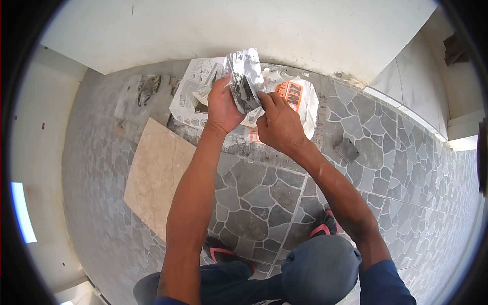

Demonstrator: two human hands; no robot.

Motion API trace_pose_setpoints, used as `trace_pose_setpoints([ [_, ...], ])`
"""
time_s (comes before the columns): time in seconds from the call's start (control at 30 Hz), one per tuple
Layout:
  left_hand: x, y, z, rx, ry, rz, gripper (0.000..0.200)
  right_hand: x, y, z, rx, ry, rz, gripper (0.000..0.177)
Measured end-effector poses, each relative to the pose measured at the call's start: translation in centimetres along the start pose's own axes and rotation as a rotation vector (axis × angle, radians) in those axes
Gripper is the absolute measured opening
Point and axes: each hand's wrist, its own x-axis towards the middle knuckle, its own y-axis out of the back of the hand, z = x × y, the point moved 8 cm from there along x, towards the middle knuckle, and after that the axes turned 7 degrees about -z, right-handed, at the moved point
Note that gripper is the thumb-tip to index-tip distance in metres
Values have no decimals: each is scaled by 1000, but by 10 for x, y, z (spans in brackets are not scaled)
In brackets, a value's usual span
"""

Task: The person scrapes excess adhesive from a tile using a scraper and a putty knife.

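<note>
Both hands hold up a shiny silver foil packet above the floor. My left hand grips its left edge. My right hand pinches its lower right edge with the fingertips. The packet is crumpled and stands upright between the hands. Below and behind it lies a white paper sack with orange lettering, resting on the floor by the wall.
A loose beige tile lies on the grey stone-pattern floor to the left. A small dark tile piece lies to the right. Printed white paper sits by the white wall. My knees and red-strapped sandals are below.
</note>
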Motion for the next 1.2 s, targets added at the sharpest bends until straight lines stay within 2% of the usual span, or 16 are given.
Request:
trace_pose_setpoints([
  [0.07, 3, -7, -8, 31, -57, 75, 58, 3, 9, 4, 23, -13, -9, 40],
  [0.1, 3, -9, -7, 219, -116, 149, 69, 4, 9, 6, 31, -6, -7, 41],
  [0.2, 6, 3, -3, 176, -337, 231, 72, 2, 4, -1, 77, 38, 7, 42],
  [0.33, -4, 10, -6, 199, -377, 251, 96, -21, 1, -29, 137, 120, 33, 46],
  [0.53, -4, 12, -19, 132, -413, 176, 93, -19, -12, -23, 161, 107, 72, 46],
  [0.67, -6, 18, -16, 236, -454, 234, 89, -12, -22, -19, 175, 105, 41, 45],
  [0.9, -16, 18, 10, 215, -563, 268, 85, 13, -29, -19, 187, 117, 51, 48],
  [1.0, -16, 22, 6, 225, -511, 231, 85, -2, -32, -38, 115, 190, 44, 50],
  [1.03, -20, 27, 3, 232, -509, 283, 85, -3, -37, -35, 116, 173, 0, 51],
  [1.2, -26, 28, 0, 259, -526, 285, 83, 1, -42, -31, 115, 197, 12, 49],
])
